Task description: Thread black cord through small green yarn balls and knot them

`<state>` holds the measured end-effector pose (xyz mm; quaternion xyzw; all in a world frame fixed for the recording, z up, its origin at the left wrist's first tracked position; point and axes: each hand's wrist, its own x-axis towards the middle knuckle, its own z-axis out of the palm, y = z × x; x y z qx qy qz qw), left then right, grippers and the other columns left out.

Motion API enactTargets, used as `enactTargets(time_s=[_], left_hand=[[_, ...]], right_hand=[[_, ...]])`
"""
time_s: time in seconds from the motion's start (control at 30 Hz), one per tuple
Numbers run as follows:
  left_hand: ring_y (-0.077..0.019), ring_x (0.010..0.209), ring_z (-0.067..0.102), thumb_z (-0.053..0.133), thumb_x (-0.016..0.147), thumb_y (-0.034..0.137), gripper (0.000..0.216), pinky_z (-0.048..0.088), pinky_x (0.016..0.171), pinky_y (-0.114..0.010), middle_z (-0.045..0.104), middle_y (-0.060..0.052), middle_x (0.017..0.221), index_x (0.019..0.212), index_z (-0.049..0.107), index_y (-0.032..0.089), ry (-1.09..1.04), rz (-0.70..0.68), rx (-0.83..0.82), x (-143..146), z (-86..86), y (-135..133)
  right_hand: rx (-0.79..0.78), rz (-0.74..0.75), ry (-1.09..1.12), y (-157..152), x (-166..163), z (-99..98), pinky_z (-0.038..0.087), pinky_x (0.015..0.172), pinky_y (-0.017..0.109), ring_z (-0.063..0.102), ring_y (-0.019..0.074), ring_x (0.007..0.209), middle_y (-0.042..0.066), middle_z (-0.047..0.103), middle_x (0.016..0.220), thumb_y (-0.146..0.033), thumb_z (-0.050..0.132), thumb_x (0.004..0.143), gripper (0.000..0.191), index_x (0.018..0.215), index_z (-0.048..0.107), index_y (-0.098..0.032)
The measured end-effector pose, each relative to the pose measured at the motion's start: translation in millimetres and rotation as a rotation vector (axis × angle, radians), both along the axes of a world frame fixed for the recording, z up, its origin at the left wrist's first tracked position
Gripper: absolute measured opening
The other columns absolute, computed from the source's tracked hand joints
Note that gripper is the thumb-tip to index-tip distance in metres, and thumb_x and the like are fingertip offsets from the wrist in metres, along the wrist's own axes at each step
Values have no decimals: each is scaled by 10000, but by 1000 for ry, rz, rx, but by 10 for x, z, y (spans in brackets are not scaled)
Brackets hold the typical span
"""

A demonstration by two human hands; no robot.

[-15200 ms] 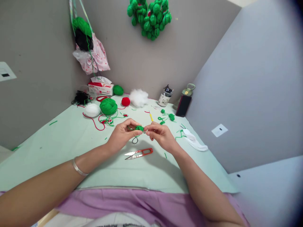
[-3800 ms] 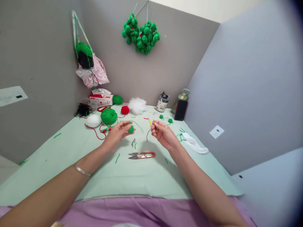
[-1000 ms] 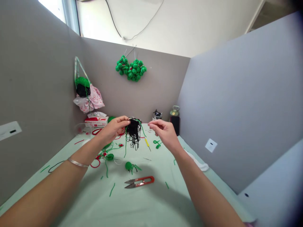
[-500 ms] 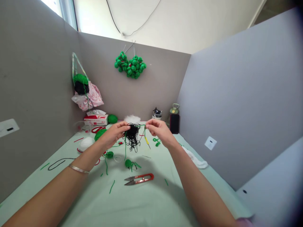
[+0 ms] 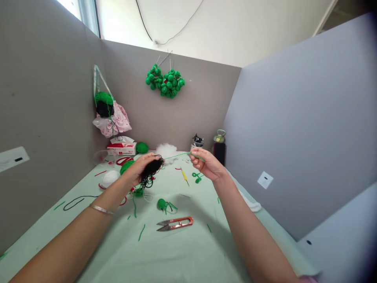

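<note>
Bunched in my left hand [image 5: 141, 167] is a looped tangle of black yarn [image 5: 150, 171], hanging over the table. My right hand [image 5: 207, 162] pinches a strand of green yarn [image 5: 177, 155], which runs taut across to the black bundle. Part of the strand's end shows along my right fingers. Below and between my hands lies a yellow-handled crochet hook [image 5: 184, 175]. Orange thread snips [image 5: 176, 224] rest nearer to me, with a small green crocheted ball [image 5: 161, 204] just behind them.
A white yarn ball [image 5: 110, 179] and a green yarn ball [image 5: 126, 166] sit left, near a tissue box [image 5: 122, 149]. White stuffing [image 5: 166, 151], a jar [image 5: 197, 142] and a phone [image 5: 219, 153] stand at the back. Grey partitions [image 5: 188, 106] enclose the table.
My right hand has moved right and drawn the green strand straight. My left hand has gathered the black yarn closer and shifted slightly left. The view has turned a little.
</note>
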<state>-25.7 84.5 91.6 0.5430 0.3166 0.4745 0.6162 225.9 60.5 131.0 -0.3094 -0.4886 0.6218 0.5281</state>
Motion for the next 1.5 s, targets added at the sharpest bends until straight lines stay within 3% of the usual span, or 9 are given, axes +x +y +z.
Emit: enactTargets(time_s=[0.33,0.47,0.57,0.7,0.9,1.03,1.27,1.4,1.5], left_hand=[[-54,464,434,773,677,332,283,339,376,-136,502,40,628,715,539,176,-19,122,37,-412,82,174],[-65,492,464,766,694,331,254,361,401,-147,556,21,668,758,577,174,-23,142,53,-468,121,161],[-70,555,504,761,717,324,235,381,442,-144,607,-9,754,821,632,157,-9,78,45,-351,164,50],[-90,655,548,752,750,332,261,395,498,-147,636,-40,839,927,681,154,49,-73,-21,-104,192,-185],[-77,605,511,748,761,340,227,394,534,-171,562,9,729,830,620,165,103,-291,-27,134,131,-406],[-66,567,473,725,778,381,264,337,488,-170,546,16,728,808,563,175,88,-214,-53,140,112,-372],[-83,548,487,749,739,396,286,348,488,-189,510,32,662,799,567,184,116,-162,-31,150,115,-349],[-101,539,499,748,727,383,266,351,486,-202,537,18,657,781,579,185,161,-167,5,116,82,-296],[-103,533,493,740,728,378,249,345,489,-201,543,19,644,769,582,191,243,-130,49,33,75,-220]], right_hand=[[42,-332,349,74,621,235,504,470,82,579,25,533,-28,668,696,-105,663,694,123,767,587,-168],[138,-484,171,49,757,256,531,498,129,633,69,607,6,700,764,-138,697,661,147,762,595,-169],[209,-330,-131,-39,591,251,458,438,160,593,83,559,17,689,746,-219,733,672,167,772,610,-169],[321,-129,-519,-206,76,160,332,433,186,444,59,483,-28,581,614,-284,698,733,144,781,643,-159],[502,-162,-760,-379,-434,-4,296,500,223,389,86,540,-44,485,585,-293,581,832,136,798,650,-181],[536,-295,-765,-427,-393,54,326,540,235,422,100,585,-26,515,645,-346,523,894,209,813,626,-182],[539,-200,-761,-484,-448,59,372,598,247,477,118,670,7,613,770,-368,647,830,175,810,686,-198],[341,-69,-454,-388,-370,87,399,582,238,505,106,642,3,621,749,-324,693,787,133,765,682,-194],[196,8,-128,-310,-204,157,465,617,227,600,127,769,27,664,853,-311,716,771,133,800,656,-195]])
